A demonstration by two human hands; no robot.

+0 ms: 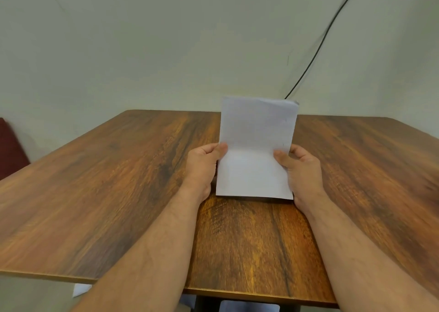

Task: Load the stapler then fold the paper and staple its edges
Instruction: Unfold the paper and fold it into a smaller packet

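Paper (256, 145), already folded, was pinched by left hand (202, 163) and right hand (300, 166); no stapler visible, stapling apparently remained.

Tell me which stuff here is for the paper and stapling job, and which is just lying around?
For the job:
folded paper
left hand and right hand, each gripping a side of it
No stapler is in view.

Just around:
wooden table
black cable on the wall
dark red thing at the left
white scrap on the floor
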